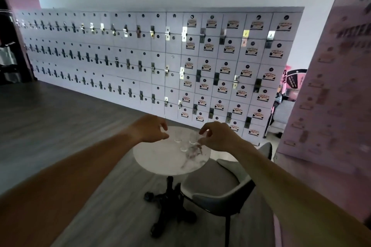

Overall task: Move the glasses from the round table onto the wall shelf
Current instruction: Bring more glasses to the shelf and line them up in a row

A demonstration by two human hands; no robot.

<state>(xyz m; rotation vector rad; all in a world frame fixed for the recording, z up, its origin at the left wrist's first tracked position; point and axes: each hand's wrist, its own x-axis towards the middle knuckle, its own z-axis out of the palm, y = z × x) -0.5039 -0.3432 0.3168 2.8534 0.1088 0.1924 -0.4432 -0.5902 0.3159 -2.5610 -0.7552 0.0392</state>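
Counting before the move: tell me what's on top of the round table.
Clear glasses cluster on the round table, blurred; count uncertain. The right hand covers some.

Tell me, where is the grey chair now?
In the head view, the grey chair stands at the lower right of the round table, its seat tucked partly under the tabletop, below the right hand.

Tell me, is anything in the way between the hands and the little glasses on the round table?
Nothing visible blocks them. The left hand and right hand hover open on either side of the glasses, clustered on the round table. The chair sits off to the side, out of the way.
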